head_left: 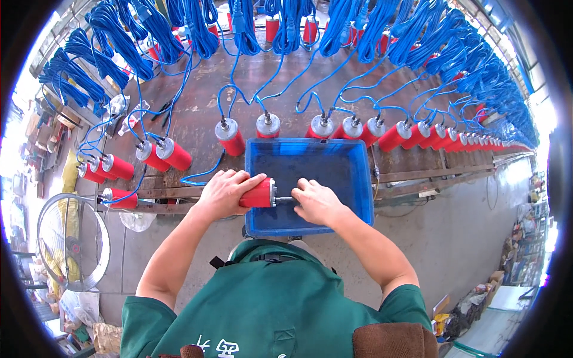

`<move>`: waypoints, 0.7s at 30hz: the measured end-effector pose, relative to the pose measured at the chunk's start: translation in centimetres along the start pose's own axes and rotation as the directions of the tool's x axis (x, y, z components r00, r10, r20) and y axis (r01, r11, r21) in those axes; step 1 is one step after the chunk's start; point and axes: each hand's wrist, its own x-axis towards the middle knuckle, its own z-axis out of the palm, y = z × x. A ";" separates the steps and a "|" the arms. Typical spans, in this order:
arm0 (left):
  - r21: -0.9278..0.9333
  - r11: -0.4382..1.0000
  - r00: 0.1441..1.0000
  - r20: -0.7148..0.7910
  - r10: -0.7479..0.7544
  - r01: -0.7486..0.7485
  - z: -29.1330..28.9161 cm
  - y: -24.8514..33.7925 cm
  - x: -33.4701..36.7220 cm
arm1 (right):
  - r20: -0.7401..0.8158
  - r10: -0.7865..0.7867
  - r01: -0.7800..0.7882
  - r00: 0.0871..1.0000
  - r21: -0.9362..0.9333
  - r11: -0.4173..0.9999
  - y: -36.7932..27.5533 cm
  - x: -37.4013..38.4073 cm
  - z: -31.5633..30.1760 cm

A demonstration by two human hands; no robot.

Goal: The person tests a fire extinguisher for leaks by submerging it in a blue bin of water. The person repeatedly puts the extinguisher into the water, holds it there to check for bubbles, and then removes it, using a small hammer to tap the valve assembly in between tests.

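My left hand (224, 194) is wrapped round a red cylinder (256, 196), held on its side above the left part of a blue plastic tub (365, 185). The cylinder's metal end faces right, and a thin metal rod (284, 198) sticks out of it. At the rod's free end, the fingers of my right hand (319, 204) are closed in a pinch. Some dark liquid seems to lie in the tub. Behind it, similar red cylinders (230, 138) stand with metal caps and blue cables.
A long brown workbench (197, 101) curves across the view. Bundles of coiled blue cable (245, 27) line its far side, and a row of red cylinders (394, 137) runs off right. A round fan (73, 241) stands at left. Boxes and loose goods lie at the right.
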 end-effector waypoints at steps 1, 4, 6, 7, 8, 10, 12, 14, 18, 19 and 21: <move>-0.001 1.000 1.000 0.000 -0.001 0.001 0.1 0.0 0.0 | 0.001 0.000 0.000 1.000 0.000 1.000 0.1 0.7 0.0; 0.079 0.996 0.999 -0.020 0.046 -0.044 0.2 0.0 -0.1 | 0.340 -0.030 -0.085 0.940 0.320 0.944 1.3 3.2 1.0; 0.105 0.993 0.998 -0.020 0.063 -0.060 0.2 0.1 -0.1 | 0.327 -0.041 -0.069 0.944 0.318 0.945 1.7 3.6 1.4; 0.104 0.993 0.998 -0.020 0.058 -0.055 0.3 0.2 -0.1 | 0.313 -0.050 -0.055 0.949 0.318 0.946 1.7 3.7 1.4; 0.106 0.993 0.998 -0.025 0.058 -0.055 0.2 0.3 -0.2 | 0.339 -0.053 -0.070 0.939 0.342 0.937 1.8 3.8 1.3; 0.105 0.993 0.998 -0.031 0.058 -0.054 0.3 0.4 -0.2 | 0.309 -0.051 -0.069 0.950 0.363 0.929 1.6 3.9 1.1; 0.104 0.994 0.998 -0.034 0.046 -0.042 0.3 0.4 -0.2 | 0.285 -0.033 -0.083 0.958 0.387 0.918 1.3 4.0 1.2; 0.095 0.995 0.999 -0.029 0.042 -0.039 0.3 0.4 -0.1 | 0.290 -0.024 -0.098 0.957 0.398 0.912 1.2 3.9 0.9; 0.101 0.994 0.999 -0.018 0.043 -0.041 0.4 0.4 -0.1 | 0.467 -0.027 -0.138 0.884 0.315 0.939 1.1 4.9 0.2; 0.102 0.994 0.999 -0.018 0.044 -0.042 0.3 0.4 -0.1 | 0.466 -0.026 -0.138 0.884 0.316 0.939 0.9 5.0 0.0; 0.104 0.994 0.999 -0.003 0.039 -0.038 0.1 0.5 -0.1 | 0.468 -0.048 -0.085 0.882 0.259 0.962 0.6 5.1 -0.5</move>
